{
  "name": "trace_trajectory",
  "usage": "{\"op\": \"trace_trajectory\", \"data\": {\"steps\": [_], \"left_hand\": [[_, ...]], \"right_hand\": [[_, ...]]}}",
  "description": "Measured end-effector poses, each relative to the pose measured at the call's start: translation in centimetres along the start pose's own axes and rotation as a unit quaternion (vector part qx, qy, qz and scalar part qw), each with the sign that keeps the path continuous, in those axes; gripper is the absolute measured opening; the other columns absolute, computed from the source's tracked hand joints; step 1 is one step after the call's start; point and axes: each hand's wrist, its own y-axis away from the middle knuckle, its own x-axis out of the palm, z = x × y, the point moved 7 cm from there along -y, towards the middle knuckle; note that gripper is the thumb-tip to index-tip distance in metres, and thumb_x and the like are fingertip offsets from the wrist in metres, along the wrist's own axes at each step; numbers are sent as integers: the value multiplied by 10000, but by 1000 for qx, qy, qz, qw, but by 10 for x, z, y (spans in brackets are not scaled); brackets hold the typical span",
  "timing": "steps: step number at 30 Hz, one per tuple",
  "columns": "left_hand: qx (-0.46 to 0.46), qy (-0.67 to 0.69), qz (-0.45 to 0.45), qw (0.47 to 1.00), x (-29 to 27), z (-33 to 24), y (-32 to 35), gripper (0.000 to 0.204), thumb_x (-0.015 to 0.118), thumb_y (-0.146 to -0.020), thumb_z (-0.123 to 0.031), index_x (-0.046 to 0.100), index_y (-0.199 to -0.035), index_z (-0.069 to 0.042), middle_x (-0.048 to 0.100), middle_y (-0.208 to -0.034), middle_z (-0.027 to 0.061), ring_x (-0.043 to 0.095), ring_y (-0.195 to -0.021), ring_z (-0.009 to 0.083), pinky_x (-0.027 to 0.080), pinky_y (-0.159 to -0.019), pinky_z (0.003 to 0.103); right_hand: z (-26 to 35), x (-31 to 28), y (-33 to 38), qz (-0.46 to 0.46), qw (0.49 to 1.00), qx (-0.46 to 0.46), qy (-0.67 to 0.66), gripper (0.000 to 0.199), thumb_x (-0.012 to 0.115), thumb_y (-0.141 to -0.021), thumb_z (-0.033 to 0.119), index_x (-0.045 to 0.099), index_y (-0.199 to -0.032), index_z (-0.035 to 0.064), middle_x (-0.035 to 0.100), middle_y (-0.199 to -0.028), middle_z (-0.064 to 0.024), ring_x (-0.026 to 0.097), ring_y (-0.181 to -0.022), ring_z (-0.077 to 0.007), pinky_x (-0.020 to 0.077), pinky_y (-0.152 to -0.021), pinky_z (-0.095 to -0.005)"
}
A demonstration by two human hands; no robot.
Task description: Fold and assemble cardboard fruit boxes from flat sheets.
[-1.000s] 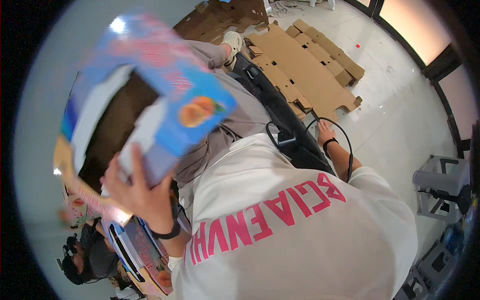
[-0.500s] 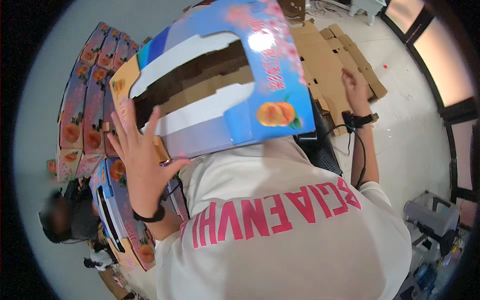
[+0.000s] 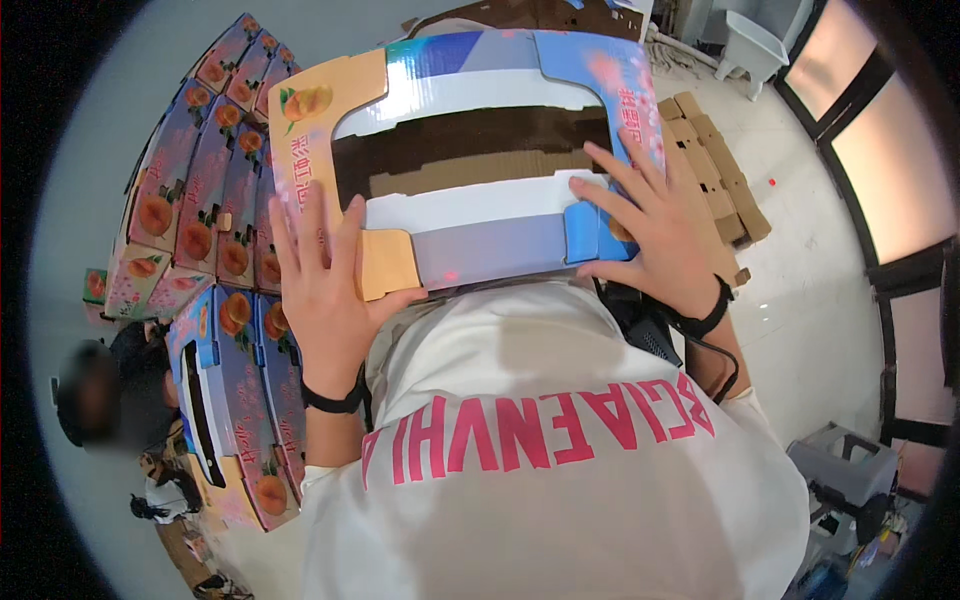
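Note:
I hold a printed cardboard fruit box (image 3: 470, 150), blue and pink with peach pictures, against my chest, its open brown inside facing up. My left hand (image 3: 325, 285) lies flat on the box's left side, fingers spread over the orange flap. My right hand (image 3: 650, 230) presses on the right side, fingers spread over the white and blue flaps. Both wrists wear black bands. My white shirt with pink letters fills the lower half of the view.
A stack of finished peach-printed boxes (image 3: 200, 200) stands at my left, with more of them (image 3: 235, 400) lower down. Flat brown cardboard sheets (image 3: 715, 160) lie on the floor at the right. Another person (image 3: 100, 395) is at the lower left. A grey crate (image 3: 845, 470) sits lower right.
The box has swung down from overhead to lie level in front of me. My right hand came up from beside me and now presses on its right side.

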Motion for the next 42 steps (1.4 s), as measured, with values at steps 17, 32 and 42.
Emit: {"op": "trace_trajectory", "data": {"steps": [17,32,42], "left_hand": [[100,-44,29,994,8,-6,-7,802,707,-811,-702,672,-1463,-237,562,-1562,64,393,-1554,419,369,-1112,672],[59,128,2,990,1,11,-5,898,586,-815,-826,685,-1355,-115,610,-1499,105,390,-1552,457,382,-1119,632],[104,94,90,986,-40,-5,-25,867,682,-827,-736,656,-1454,-138,651,-1438,106,509,-1437,414,382,-1142,560]], "right_hand": [[-5,17,9,-123,987,-90,42,745,763,-839,553,687,-1393,61,665,-1252,-98,648,-1220,-311,350,-1230,-649],[-7,-9,14,-166,979,-100,-61,761,696,-890,630,712,-1350,24,673,-1249,-131,660,-1188,-354,381,-1201,-690],[-69,-31,3,-98,991,4,-91,656,840,-887,354,655,-1479,138,532,-1598,-168,474,-1493,-386,374,-1232,-539]]}}
